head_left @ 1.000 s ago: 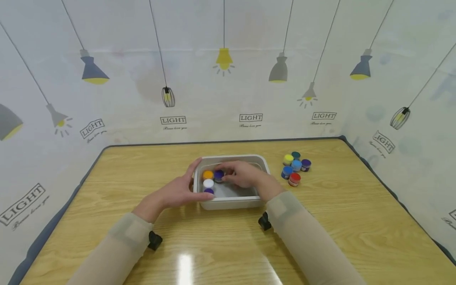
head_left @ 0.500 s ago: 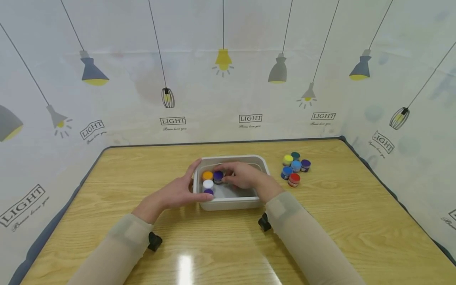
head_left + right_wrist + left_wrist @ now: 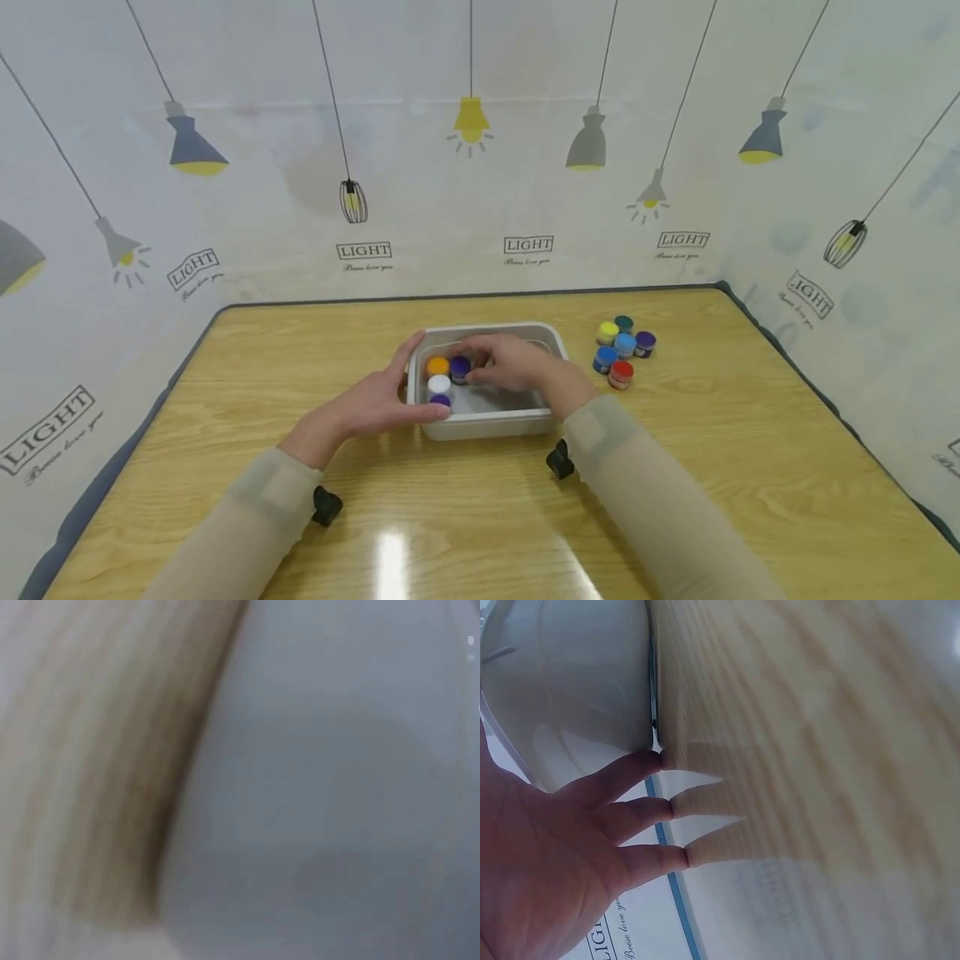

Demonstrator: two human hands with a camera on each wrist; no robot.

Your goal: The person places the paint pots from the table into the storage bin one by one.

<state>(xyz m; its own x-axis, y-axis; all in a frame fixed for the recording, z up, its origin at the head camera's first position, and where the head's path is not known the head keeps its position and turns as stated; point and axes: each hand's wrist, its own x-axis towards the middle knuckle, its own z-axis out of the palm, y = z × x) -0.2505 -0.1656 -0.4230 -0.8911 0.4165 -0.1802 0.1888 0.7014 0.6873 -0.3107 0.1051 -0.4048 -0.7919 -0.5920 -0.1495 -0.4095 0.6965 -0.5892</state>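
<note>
A light grey plastic bin (image 3: 487,427) stands on the table. At its left end, my left hand (image 3: 367,404) rests with thumb along the front rim and index finger at the back corner. In the left wrist view, the other fingers (image 3: 634,817) stretch straight and touch the tabletop beside the bin. Inside the bin, my right hand (image 3: 510,364) pinches a dark purple-lidded paint jar (image 3: 461,367) between thumb and fingers. Left of it sit an orange-lidded jar (image 3: 437,367), a white-lidded jar (image 3: 439,385) and another purple-lidded jar (image 3: 440,402). The right wrist view shows only the bin's wall (image 3: 315,787), blurred.
Right of the bin, several paint jars cluster on the wooden table (image 3: 465,517), among them a yellow-lidded jar (image 3: 607,332), a red-lidded jar (image 3: 620,373) and a light blue-lidded jar (image 3: 624,345). A printed cloth wall (image 3: 435,183) surrounds the table at the back and sides.
</note>
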